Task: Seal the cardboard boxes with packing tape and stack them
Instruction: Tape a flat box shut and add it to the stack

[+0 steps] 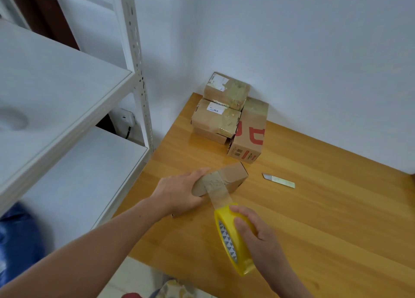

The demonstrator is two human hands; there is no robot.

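Far left: white shelving [67, 109] stands beside the wooden table [336, 219] and plays no part in this step.

Left hand [179, 192]: your fingers are curled round the left end of the small cardboard box [234, 174], which lies on the table near its left edge. Judged purpose: an anchor, so that pull on the tape does not drag the box toward you.

Tape strip [215, 183]: it is stuck across the top of the box, runs down the near face, and then spans the gap to the roll. It looks taut, probably held so to keep it flat and free of wrinkles. The seal is under way but not cut.

Behind the box: the stack of taped boxes [224, 95] sits in the back corner against the wall. The small ones are piled on each other and touch a taller box with red print [252, 134]. Tucked there, they leave the work area free.

Tape roll [233, 253]: yellow, on edge, low over the table, just nearer you than the box.

Right hand [258, 232]: you grip the roll from outside, with fingers wrapped over its rim.

Right of the box: a metal blade [278, 180] lies flat on the table, apart from it. Likely it is parked within reach of your right hand for cutting the strip. Watch your fingers when you reach for it.
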